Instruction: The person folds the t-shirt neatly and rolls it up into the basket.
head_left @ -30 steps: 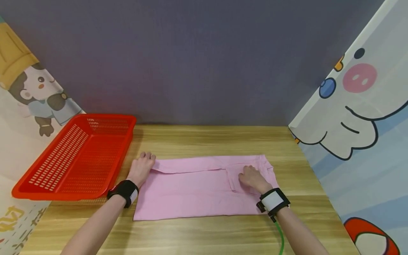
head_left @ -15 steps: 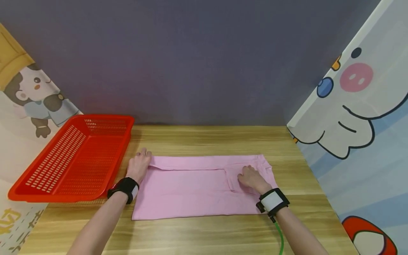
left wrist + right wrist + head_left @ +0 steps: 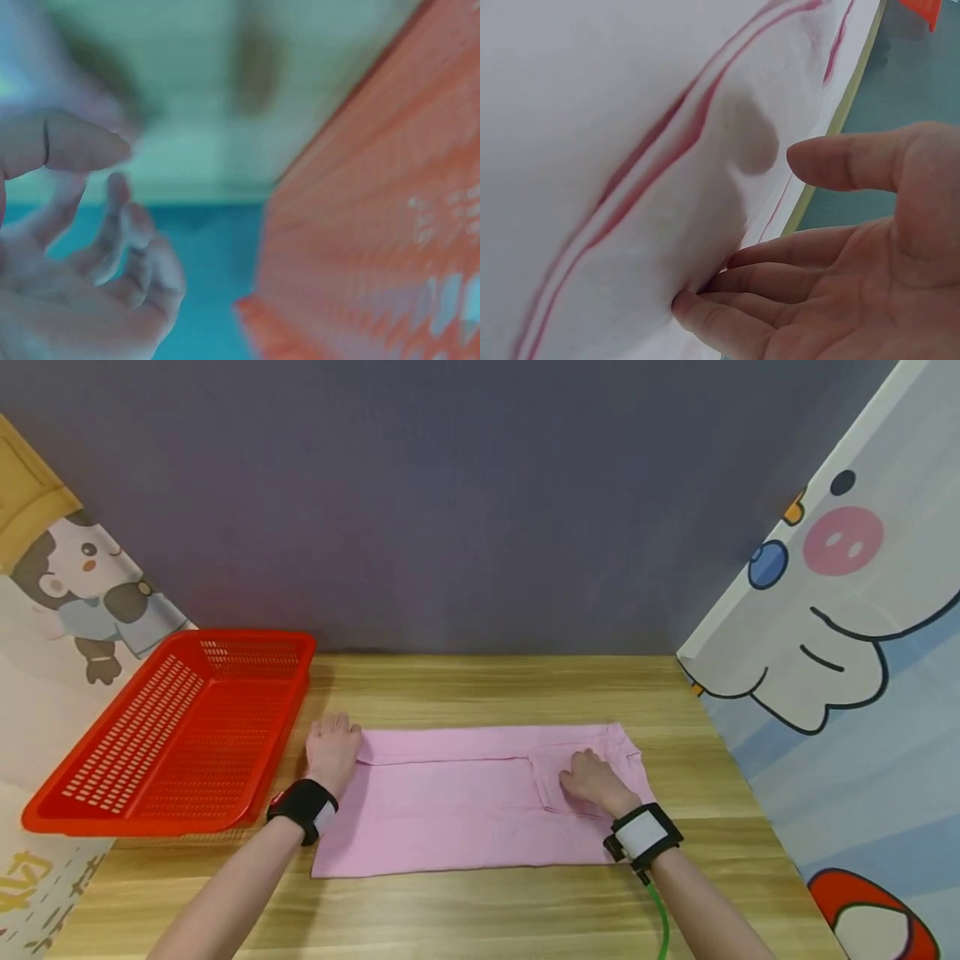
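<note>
A pink cloth (image 3: 450, 827) lies flat on the wooden table, a long strip folded along its far edge and a squarish flap at its right end. My left hand (image 3: 333, 750) is at the cloth's far left corner. In the left wrist view that hand's fingers (image 3: 142, 262) are loosely bent, thumb close to the fingertips, with no cloth showing between them. My right hand (image 3: 596, 781) rests on the flap. In the right wrist view its fingertips (image 3: 686, 300) press into the cloth (image 3: 615, 97), with the thumb held apart above.
A red plastic basket (image 3: 225, 735) with perforated walls stands at the left, close beside my left arm. A dark grey panel (image 3: 480, 510) rises behind the table (image 3: 480, 693). Printed cartoon sheets flank both sides. A green cable (image 3: 660, 914) trails from my right wristband.
My left hand shifts slightly away to the left, then comes back right and nearer along the cloth's corner. The right hand stays in place, and the cloth looks unchanged.
</note>
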### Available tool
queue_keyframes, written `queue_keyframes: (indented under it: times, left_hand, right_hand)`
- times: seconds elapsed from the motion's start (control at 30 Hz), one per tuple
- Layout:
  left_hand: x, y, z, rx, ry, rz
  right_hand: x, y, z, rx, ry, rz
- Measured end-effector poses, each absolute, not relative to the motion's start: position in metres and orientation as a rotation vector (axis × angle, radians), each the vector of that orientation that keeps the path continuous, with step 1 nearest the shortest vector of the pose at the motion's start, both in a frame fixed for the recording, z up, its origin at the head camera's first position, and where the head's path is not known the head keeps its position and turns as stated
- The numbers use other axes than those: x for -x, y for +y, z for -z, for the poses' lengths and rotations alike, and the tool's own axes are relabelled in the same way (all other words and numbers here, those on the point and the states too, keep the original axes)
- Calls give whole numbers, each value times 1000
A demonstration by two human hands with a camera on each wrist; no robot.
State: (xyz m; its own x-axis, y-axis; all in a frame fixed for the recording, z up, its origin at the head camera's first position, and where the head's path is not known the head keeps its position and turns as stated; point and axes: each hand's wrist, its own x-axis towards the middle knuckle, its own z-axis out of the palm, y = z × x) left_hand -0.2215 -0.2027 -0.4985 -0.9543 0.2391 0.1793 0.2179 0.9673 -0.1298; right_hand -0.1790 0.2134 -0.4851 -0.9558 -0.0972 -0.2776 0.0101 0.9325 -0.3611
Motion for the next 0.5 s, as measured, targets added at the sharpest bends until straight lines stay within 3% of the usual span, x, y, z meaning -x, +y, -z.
queue_keyframes:
  times: [0.17,0.33,0.5]
  left_hand:
    - [213,-178,479,547,-2944,-175]
    - [214,-166,484,806,-2945,88]
    - [220,-166,492,900,-3027,341]
  right_hand:
    - [177,210,479,80,2838,508]
    - [174,201,473,66,2877,513]
    - [180,196,473,56,2884,484]
